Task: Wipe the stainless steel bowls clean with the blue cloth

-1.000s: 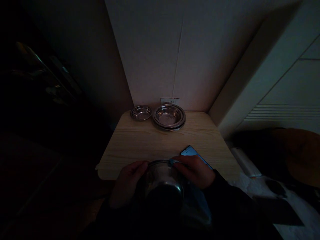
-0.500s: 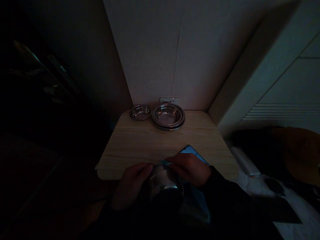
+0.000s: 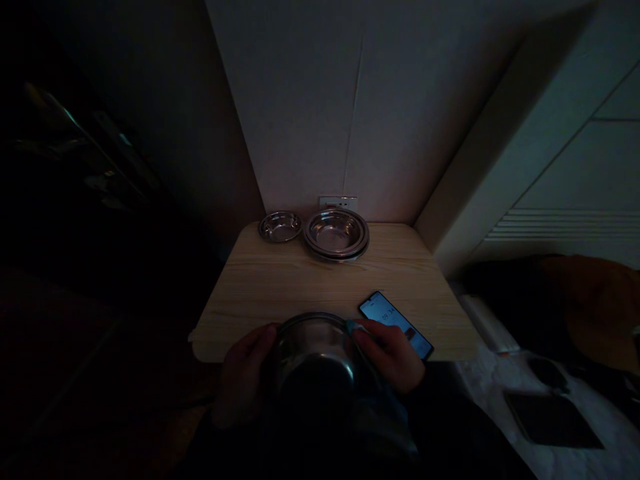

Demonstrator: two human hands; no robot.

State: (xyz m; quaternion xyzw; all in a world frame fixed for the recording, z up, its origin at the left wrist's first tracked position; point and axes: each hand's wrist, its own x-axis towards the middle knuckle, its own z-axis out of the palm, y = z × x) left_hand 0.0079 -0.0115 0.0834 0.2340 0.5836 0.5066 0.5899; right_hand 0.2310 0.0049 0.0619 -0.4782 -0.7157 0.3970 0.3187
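A shiny metal bowl point(image 3: 317, 350) is held between my two hands, over the near edge of the wooden table point(image 3: 295, 287). On its left rim my left hand point(image 3: 245, 370) is closed, thumb on top. My right hand point(image 3: 393, 353) pinches a bluish cloth point(image 3: 354, 327) against the bowl's right rim. The cloth hangs down beside the bowl, and its lower part is lost in the dark. A phone point(image 3: 395, 323) with a lit screen lies just beyond my right hand.
At the back of the table stand a small metal bowl point(image 3: 280, 227) and a stack of larger metal bowls point(image 3: 336, 233). A wall socket point(image 3: 338, 202) sits behind them. To the right, a dark flat object point(image 3: 553, 419) lies on a pale surface. The room is dim.
My right hand has slid with the cloth from the bowl's far rim to its right side. The bowl has tilted and shows more of its rim. More of the phone is uncovered.
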